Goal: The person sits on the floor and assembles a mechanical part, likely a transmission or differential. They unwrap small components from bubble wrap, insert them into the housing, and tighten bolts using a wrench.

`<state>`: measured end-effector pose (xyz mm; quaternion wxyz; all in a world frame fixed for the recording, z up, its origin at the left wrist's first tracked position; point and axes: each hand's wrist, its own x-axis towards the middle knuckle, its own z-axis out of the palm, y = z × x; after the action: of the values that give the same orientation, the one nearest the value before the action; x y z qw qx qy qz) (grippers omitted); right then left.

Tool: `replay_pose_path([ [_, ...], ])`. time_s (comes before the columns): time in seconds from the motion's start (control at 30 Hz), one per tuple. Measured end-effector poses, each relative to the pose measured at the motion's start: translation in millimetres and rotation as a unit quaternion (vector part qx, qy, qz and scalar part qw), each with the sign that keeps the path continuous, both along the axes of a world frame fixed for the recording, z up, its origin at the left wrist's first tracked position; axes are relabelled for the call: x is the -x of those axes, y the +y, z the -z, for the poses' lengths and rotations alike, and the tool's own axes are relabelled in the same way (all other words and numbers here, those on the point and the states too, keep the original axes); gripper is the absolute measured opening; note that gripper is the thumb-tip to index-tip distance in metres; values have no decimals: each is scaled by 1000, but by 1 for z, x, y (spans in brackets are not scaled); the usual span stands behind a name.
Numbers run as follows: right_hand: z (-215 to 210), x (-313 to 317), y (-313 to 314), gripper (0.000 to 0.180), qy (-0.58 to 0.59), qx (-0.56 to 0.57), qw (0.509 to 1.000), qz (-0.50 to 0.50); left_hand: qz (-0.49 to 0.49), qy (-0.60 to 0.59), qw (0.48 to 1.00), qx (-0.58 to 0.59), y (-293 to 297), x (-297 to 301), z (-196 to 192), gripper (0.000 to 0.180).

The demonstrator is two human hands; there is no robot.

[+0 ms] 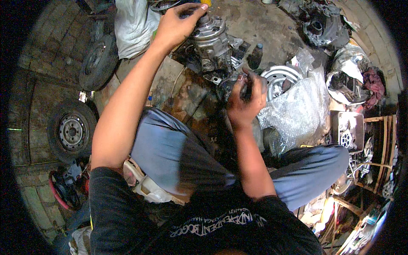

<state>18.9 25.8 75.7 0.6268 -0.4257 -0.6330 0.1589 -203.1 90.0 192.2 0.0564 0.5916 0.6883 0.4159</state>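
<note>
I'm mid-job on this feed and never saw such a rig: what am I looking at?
No machine here: a person works bare-handed. The picture comes from a wide camera on their head, looking down. The left hand is at the top of a silvery metal assembly; the right hand, fingers curled, is below it in the picture. Whether either grips anything is unclear. On the floor are a dark bottle and a pale wheel rim partly covered by bubble wrap. Two tyred wheels are at left.

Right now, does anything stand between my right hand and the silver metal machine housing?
Nothing visible clearly blocks the right hand from the silver metal machine housing. The dark bottle stands to the housing's right, off the direct line.
</note>
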Motion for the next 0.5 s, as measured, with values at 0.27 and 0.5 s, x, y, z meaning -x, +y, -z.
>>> replay_pose_path([
  [0.27, -5, 17, 6, 32, -17, 58, 998, -24, 25, -24, 999, 0, 6, -8, -3, 47],
  [0.5, -2, 26, 17, 27, -55, 19, 998, -7, 40, 21, 999, -1, 9, -4, 3, 44],
])
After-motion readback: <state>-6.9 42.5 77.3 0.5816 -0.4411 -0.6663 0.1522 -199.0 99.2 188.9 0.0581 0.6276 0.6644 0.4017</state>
